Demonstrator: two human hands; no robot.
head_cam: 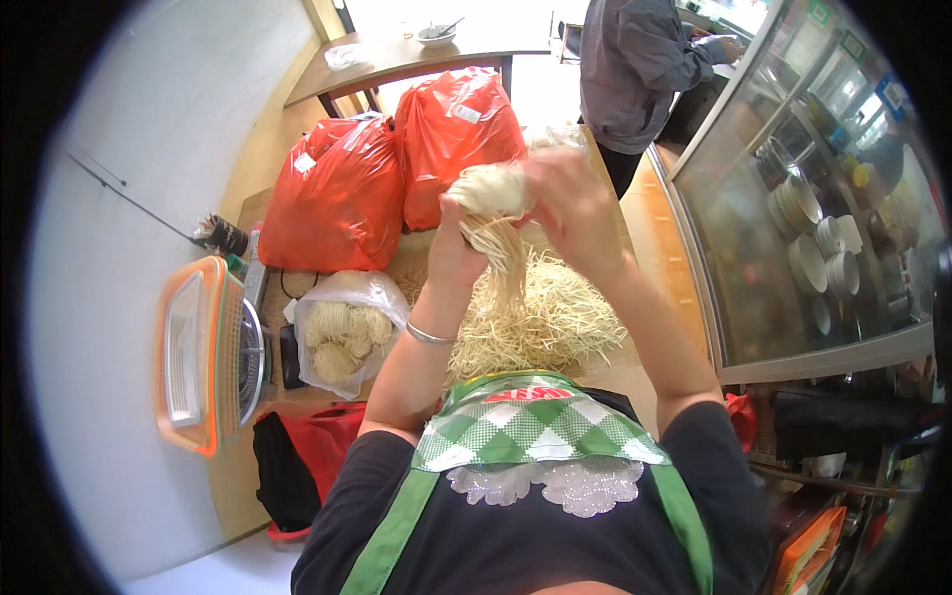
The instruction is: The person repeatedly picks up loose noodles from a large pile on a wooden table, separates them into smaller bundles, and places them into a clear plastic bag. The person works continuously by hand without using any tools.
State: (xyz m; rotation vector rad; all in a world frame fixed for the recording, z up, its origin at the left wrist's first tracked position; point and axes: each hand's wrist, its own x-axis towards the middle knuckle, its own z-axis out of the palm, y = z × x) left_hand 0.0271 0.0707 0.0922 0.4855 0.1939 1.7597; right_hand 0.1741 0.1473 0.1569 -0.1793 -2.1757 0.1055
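A bundle of fresh noodles (492, 192) is raised above the table, its upper part folded over and loose strands hanging down. My left hand (455, 249), with a silver bangle on its wrist, grips the bundle from the left. On the other side, my right hand (571, 212) is blurred by motion, its fingers close to the bundle; whether they grip it cannot be made out. Below both hands spreads a loose pile of noodles (550, 316) on the wooden table. To the left, a clear plastic bag (396, 294) contains several coiled noodle portions (336, 362).
Two full red plastic bags (335, 201) stand behind the noodles. Stacked plastic baskets (217, 357) lean at the left wall. A person in a grey jacket (625, 67) stands beyond the table's right corner. A glass-fronted cabinet (744, 245) with dishes is on the right.
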